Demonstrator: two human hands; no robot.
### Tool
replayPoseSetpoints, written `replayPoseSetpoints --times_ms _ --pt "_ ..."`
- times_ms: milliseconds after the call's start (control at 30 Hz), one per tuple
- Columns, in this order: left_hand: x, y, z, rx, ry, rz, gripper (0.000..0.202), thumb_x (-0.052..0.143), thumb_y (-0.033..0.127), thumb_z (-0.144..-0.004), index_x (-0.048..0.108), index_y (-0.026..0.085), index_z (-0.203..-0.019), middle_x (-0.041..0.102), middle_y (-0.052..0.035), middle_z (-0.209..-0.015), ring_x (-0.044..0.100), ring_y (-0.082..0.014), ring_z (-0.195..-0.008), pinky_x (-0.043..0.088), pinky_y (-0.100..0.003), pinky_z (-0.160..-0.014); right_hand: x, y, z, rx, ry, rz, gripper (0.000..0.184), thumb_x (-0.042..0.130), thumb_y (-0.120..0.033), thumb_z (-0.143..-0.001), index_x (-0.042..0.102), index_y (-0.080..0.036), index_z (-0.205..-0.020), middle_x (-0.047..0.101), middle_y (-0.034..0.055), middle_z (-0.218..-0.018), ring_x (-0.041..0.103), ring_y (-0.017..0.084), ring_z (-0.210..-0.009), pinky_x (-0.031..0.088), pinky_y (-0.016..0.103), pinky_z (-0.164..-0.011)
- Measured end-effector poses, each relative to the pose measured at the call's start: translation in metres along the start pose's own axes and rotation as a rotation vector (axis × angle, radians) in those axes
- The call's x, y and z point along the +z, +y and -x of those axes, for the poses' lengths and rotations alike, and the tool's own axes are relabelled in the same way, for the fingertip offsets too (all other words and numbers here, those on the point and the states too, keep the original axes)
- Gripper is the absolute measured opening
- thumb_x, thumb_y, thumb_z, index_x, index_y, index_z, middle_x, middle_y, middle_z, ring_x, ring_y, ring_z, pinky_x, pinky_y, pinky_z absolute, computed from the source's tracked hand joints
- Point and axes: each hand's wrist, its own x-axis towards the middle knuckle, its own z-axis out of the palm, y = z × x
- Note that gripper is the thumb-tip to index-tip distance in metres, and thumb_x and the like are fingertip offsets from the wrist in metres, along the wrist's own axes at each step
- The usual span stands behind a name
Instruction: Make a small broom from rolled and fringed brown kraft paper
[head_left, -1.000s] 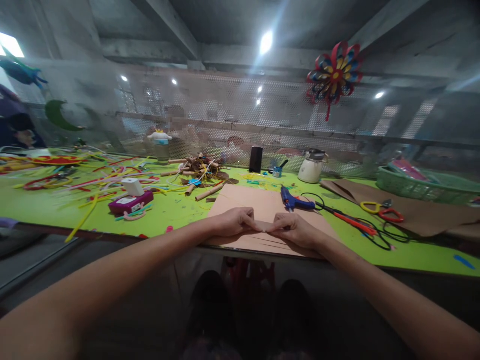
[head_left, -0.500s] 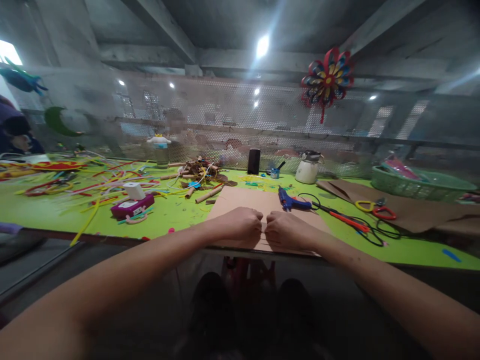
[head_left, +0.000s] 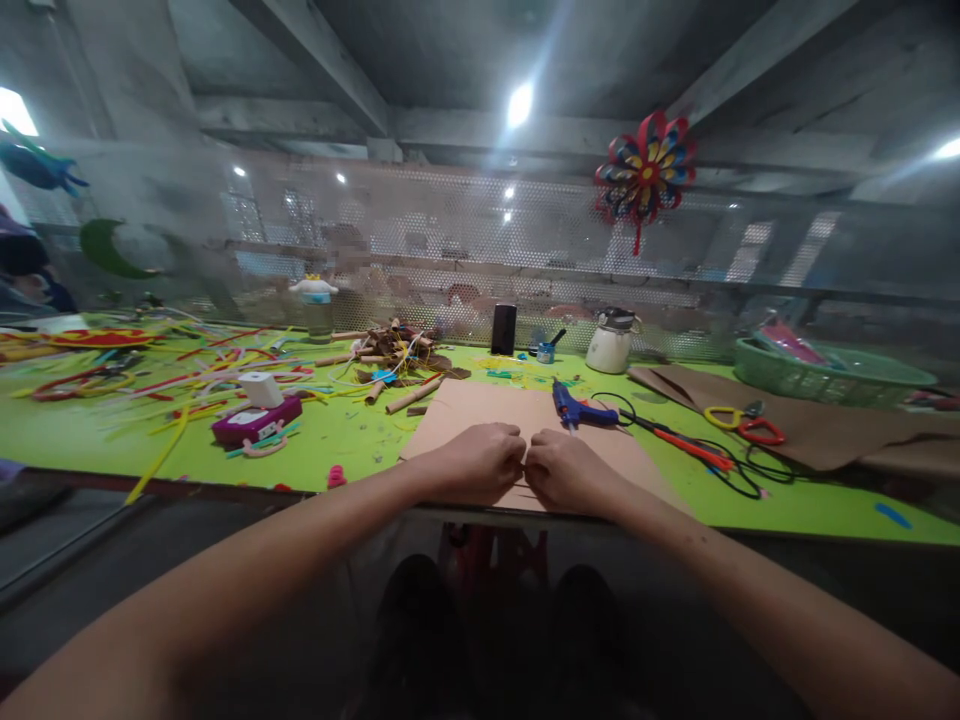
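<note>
A purple box sits on the green tabletop, left of the left hand, whose fingers are curled in over a tan sheet at the front edge. The right hand, just beside, curls likewise — fingertips hidden, so I cannot tell whether either pinches anything. A blue glue gun rests beyond — scissors farther right.

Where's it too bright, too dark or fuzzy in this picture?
In the head view, the ceiling light glares with a streak; in the head view, it's very dark below the green table; in the head view, the mesh screen looks hazy.
</note>
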Motion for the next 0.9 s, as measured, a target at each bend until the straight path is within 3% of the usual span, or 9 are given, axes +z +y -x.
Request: replayPoseSetpoints --times_ms 233,467,667,900 --pt "0.006 -0.012 0.001 -0.011 -0.038 0.203 0.016 0.046 0.018 -0.082 0.06 0.013 -0.076 0.053 -0.0037 -0.076 0.05 -0.0098 -0.068 0.036 -0.019 -0.063 0.006 0.007 0.007 0.058 0.109 -0.303 0.016 0.051 -0.015 -0.077 0.063 -0.014 -0.066 0.057 0.0047 -0.07 0.05 0.012 -0.064 0.035 0.022 -0.058" --pt "0.009 -0.019 0.001 -0.049 -0.039 0.37 0.01 0.051 0.017 -0.079 0.061 0.013 -0.078 0.055 -0.0026 -0.077 0.049 -0.0095 -0.068 0.037 -0.018 -0.062 0.012 0.02 0.008 0.151 0.12 -0.555 0.01 0.058 -0.015 -0.073 0.06 -0.015 -0.063 0.056 0.0007 -0.064 0.049 0.011 -0.06 0.036 0.021 -0.057" --pt "0.006 -0.026 0.002 -0.051 -0.085 0.409 0.013 0.052 0.015 -0.077 0.064 0.013 -0.082 0.057 -0.0024 -0.078 0.05 -0.0092 -0.068 0.037 -0.017 -0.062 0.005 0.024 0.008 0.119 0.037 -0.688 0.01 0.056 -0.02 -0.075 0.062 -0.015 -0.069 0.059 0.0011 -0.069 0.052 0.011 -0.064 0.039 0.021 -0.059" --pt "-0.004 -0.039 -0.008 -0.087 -0.292 0.404 0.025 0.056 0.009 -0.065 0.07 0.015 -0.085 0.061 0.0011 -0.069 0.049 -0.0075 -0.057 0.033 -0.017 -0.053 -0.007 0.03 0.001 0.098 -0.123 -0.606 0.018 0.052 -0.016 -0.072 0.07 -0.014 -0.077 0.065 0.0027 -0.071 0.053 0.011 -0.063 0.039 0.021 -0.058"
